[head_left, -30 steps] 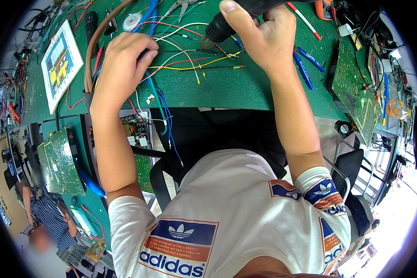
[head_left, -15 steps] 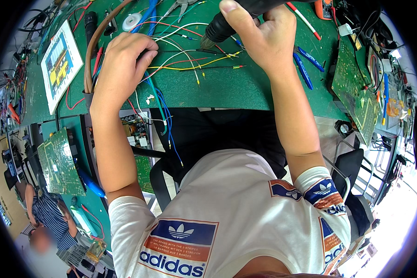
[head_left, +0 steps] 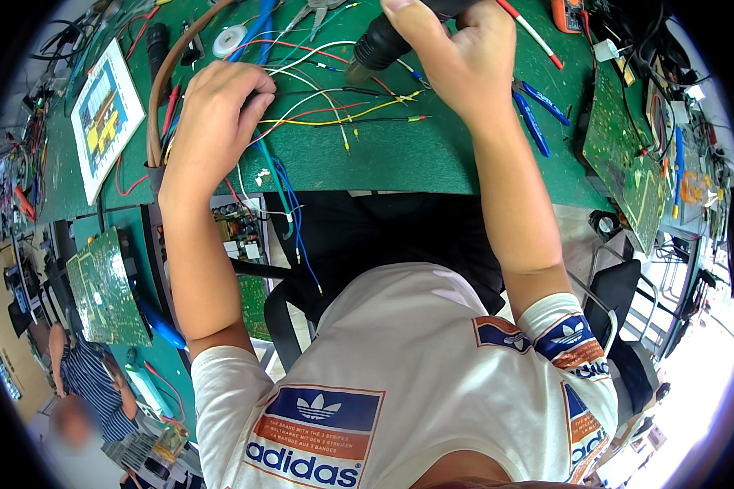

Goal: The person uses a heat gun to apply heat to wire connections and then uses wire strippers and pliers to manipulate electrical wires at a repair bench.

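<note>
In my right hand (head_left: 469, 69) is a black hot air gun (head_left: 379, 42), gripped with the thumb over its body. Its metal nozzle points down and left at the wires. Fingers curled, my left hand (head_left: 216, 114) pinches a thin black wire (head_left: 306, 92), which runs right and passes under the nozzle. Around it fan out other loose wires: a yellow wire (head_left: 322, 119) and white, red and green ones, some with small coloured ferrules. Blue wires (head_left: 299, 224) hang over the table's front edge below my left hand.
Blue-handled pliers (head_left: 532, 122) and a red-and-white pen (head_left: 534, 35) lie on the green mat (head_left: 420, 159) at right. A green circuit board (head_left: 624, 159) stands further right. Left are a thick brown cable (head_left: 156, 106) and a printed picture (head_left: 108, 122). Another person (head_left: 94, 383) sits at lower left.
The hot air gun and my right hand have shifted slightly left and up, bringing the nozzle nearer my left hand. My left hand has barely moved, still on the wire.
</note>
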A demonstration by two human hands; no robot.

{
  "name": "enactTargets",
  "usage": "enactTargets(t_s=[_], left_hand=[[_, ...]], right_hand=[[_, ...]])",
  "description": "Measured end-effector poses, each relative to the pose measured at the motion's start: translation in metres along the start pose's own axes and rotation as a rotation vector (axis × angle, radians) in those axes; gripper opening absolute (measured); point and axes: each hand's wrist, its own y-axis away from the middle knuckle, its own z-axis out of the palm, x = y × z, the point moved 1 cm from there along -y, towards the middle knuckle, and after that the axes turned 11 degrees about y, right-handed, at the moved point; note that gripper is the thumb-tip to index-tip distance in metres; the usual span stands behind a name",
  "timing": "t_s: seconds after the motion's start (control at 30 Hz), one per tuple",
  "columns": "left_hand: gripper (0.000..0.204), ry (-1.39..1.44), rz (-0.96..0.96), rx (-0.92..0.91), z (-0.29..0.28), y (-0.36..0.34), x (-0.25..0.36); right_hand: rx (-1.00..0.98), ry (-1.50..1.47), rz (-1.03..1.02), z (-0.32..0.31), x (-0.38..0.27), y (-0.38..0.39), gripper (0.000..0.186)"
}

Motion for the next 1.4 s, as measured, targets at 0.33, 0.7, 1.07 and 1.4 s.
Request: enactTargets(t_s=[0.33,0.7,1.07,1.4], left_hand=[[0.011,0.009,0.014,0.005,0.0,-0.001,0.001],[0.01,-0.017,0.107,0.013,0.009,-0.016,0.017],[0.013,-0.138,-0.051,-0.21,0.021,-0.025,0.023],[0.013,0.086,-0.185,-0.212,0.008,-0.026,0.028]], right_hand=[[0.061,0.017,-0.015,0.0,0.008,-0.006,0.029],[0.022,-0.089,0.055,0.0,0.005,-0.002,0.024],[0.021,0.001,0.048,-0.004,0.003,0.0,0.025],[0.112,-0.286,0.004,-0.012,0.019,0.0,0.021]])
